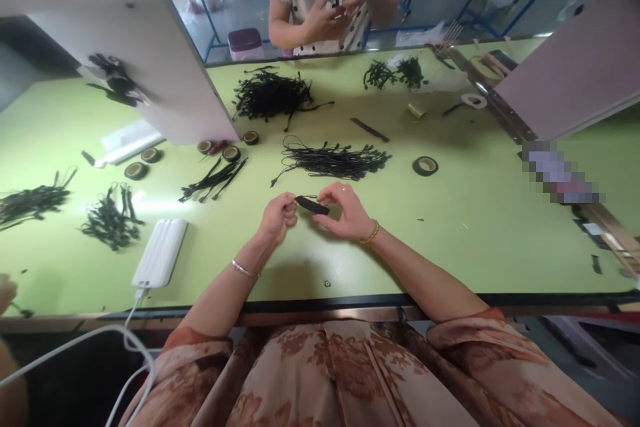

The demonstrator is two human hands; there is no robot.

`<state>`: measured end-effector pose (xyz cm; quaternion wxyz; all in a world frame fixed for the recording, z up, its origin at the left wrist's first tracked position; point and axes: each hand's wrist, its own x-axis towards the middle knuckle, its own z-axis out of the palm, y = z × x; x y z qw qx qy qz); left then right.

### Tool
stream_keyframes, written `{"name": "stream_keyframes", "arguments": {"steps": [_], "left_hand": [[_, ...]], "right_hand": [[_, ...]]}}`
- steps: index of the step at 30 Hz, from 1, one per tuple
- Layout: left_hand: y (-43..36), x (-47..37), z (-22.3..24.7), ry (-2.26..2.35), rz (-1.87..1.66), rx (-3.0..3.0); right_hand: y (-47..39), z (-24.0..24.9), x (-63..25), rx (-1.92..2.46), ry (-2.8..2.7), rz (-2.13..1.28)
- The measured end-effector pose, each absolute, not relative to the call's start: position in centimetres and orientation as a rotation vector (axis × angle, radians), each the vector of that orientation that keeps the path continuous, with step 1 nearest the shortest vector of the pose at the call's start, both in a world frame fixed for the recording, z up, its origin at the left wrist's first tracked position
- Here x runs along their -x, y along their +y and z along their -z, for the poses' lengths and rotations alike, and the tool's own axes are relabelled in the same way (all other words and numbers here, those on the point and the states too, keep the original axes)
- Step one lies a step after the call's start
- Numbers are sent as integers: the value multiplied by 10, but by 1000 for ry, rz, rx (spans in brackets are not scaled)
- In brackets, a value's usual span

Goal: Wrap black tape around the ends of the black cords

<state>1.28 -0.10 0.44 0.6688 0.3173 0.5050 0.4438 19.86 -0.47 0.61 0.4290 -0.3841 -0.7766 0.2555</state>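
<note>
A: Green worktop [465, 260], black cable bundle [340, 161] beyond the hands. Where is the flat black strip [313, 206]?

B: Between both hands, on the near side of the bundle. Long axis slants, left end far, right end near.

A: Grip?

B: Left hand [278, 219]: fingers closed, pinching the left end; strip extends rightward from there. Right hand [351, 215]: thumb and fingers curve about the right end. Cannot tell whether they press it.

A: Nearer hand?

B: Neither clearly; one at each end.

Flat black strip [313, 205], slanting down rightward, between both hands [349, 215].
</note>
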Motion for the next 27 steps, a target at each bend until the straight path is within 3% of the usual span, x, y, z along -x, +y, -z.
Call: {"name": "stream_keyframes", "arguments": {"steps": [9,14,20,27], "left_hand": [[2,-9,11,1276,-1069,-1002],[4,-2,16,1374,-987,-1476],[0,-2,15,1375,-848,-1588],[4,2,15,1443,-950,-1700]], "right_hand": [[-6,8,-197,1117,-2207,-123],[-3,13,-199,1129,-2281,-104],[-1,15,-201,1084,-2300,-57],[1,17,-201,1005,-2345,16]]}}
